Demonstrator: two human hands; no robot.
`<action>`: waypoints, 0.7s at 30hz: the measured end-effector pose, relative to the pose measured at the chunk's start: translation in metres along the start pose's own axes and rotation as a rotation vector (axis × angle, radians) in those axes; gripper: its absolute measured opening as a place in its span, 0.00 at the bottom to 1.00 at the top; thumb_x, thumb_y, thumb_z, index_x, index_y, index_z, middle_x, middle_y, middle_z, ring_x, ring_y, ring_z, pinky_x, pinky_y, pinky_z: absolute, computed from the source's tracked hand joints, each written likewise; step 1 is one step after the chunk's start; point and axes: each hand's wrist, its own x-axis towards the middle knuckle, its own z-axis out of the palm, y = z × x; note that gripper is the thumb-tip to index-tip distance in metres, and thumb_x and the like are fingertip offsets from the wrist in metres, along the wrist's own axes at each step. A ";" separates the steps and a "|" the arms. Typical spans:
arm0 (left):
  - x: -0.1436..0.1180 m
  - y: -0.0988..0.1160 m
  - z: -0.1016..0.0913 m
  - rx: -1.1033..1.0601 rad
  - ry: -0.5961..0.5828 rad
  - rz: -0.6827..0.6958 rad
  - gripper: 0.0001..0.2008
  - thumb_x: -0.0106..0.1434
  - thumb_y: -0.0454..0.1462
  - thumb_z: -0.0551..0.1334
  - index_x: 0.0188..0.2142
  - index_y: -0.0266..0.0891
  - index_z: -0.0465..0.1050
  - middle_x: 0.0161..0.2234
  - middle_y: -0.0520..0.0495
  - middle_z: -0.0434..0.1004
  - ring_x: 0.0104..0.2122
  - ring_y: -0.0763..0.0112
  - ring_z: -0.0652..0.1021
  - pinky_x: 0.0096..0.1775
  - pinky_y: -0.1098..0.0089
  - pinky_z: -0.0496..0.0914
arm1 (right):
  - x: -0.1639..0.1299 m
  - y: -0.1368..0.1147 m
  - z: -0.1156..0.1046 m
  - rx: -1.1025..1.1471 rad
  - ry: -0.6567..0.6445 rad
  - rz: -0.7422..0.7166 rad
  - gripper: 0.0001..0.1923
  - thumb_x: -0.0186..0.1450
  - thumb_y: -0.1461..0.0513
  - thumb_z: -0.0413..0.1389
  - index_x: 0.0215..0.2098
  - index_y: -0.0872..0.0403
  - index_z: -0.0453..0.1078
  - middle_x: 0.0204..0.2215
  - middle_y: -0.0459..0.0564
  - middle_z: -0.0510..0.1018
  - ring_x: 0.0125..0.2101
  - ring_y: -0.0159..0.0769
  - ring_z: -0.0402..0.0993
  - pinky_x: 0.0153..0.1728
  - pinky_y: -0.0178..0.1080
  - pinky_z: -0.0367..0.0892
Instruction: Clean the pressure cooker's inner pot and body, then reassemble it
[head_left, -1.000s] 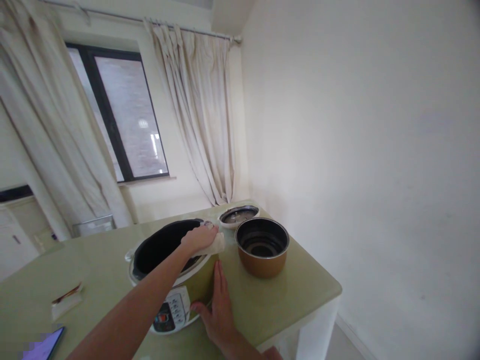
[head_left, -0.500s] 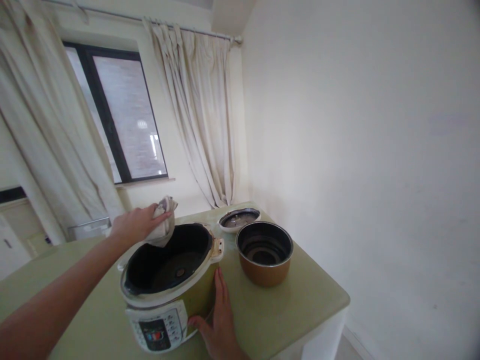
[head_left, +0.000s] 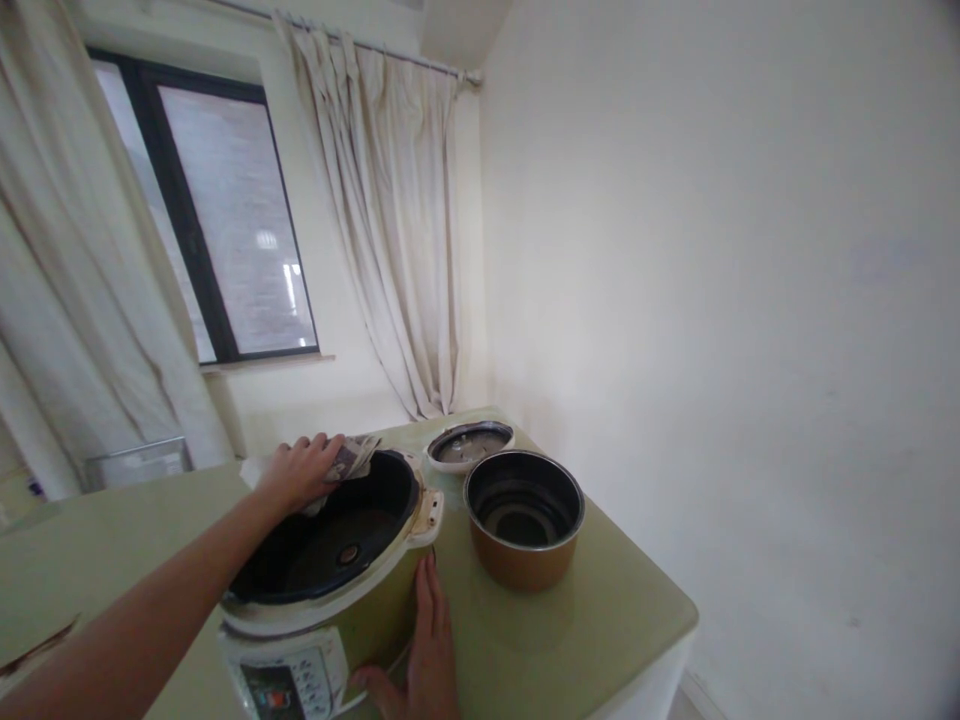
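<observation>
A pressure cooker body (head_left: 382,610) with a white rim and a button panel stands at the lower left, its dark inside uncovered. My left hand (head_left: 304,472) is closed on a crumpled, greyish cloth (head_left: 356,458), pressed at the cooker's far rim. Against the cooker's right side lies my right hand (head_left: 424,650), fingers stretched and thumb apart, steadying contact with the outer wall. To the right sits a brown inner pot (head_left: 525,555) with a black inside. Behind that pot a detached lid (head_left: 470,447) rests with its underside up.
All of this stands on a pale green tabletop (head_left: 600,610) whose right corner is rounded. A white wall (head_left: 712,300) rises on the right. Curtains (head_left: 397,220) and a dark-framed window (head_left: 232,210) are at the back. A dark crack-like mark (head_left: 41,648) shows at the table's left.
My left hand has come down with the cloth from above the cooker onto its far rim. My right hand stays on the side. The view has shifted slightly.
</observation>
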 end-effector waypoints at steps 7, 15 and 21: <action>0.015 -0.015 -0.005 -0.203 -0.073 -0.108 0.31 0.70 0.57 0.49 0.59 0.41 0.73 0.53 0.32 0.82 0.53 0.42 0.81 0.53 0.52 0.71 | 0.000 0.002 -0.004 0.050 -0.018 0.020 0.63 0.61 0.33 0.60 0.80 0.50 0.37 0.75 0.64 0.53 0.72 0.63 0.57 0.66 0.60 0.66; -0.007 -0.017 0.000 -0.393 0.168 -0.021 0.28 0.70 0.53 0.54 0.62 0.41 0.70 0.57 0.38 0.79 0.56 0.50 0.78 0.56 0.60 0.69 | 0.003 0.000 -0.008 0.081 -0.047 0.032 0.67 0.57 0.42 0.71 0.80 0.47 0.35 0.75 0.62 0.54 0.71 0.64 0.57 0.66 0.61 0.67; -0.008 0.051 -0.015 -0.197 0.043 0.264 0.30 0.61 0.44 0.67 0.62 0.41 0.71 0.63 0.32 0.70 0.63 0.43 0.71 0.59 0.49 0.69 | 0.004 -0.004 -0.011 0.095 -0.042 0.041 0.65 0.59 0.42 0.70 0.80 0.47 0.37 0.76 0.62 0.53 0.72 0.62 0.56 0.68 0.60 0.64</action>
